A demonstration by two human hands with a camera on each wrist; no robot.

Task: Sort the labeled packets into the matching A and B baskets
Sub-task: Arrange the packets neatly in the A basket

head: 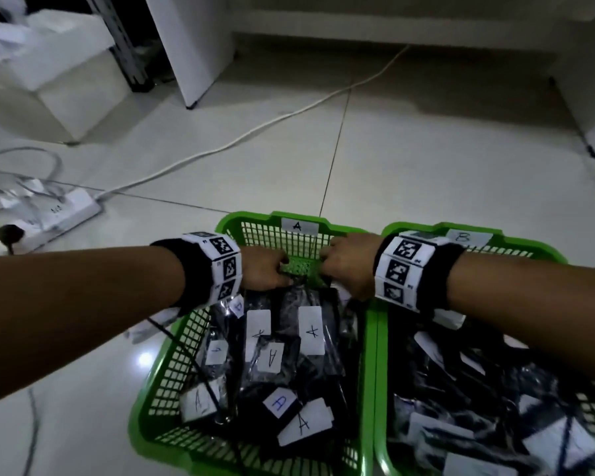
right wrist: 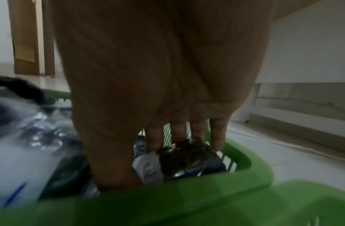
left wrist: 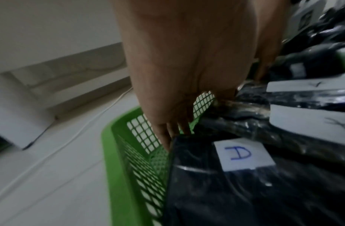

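Both hands at far end of A basket (head: 272,221), frame centre. Left hand (head: 263,271) and right hand (head: 346,266) pinch top edge of a black packet (head: 303,297) lying atop A-labelled packets. B basket (head: 516,242) right.

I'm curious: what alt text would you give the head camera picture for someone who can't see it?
Two hands, left hand and right hand, reach into the far end of a green plastic mesh basket labelled A, full of dark plastic packets with white A labels. A second green basket labelled B stands touching its right side.
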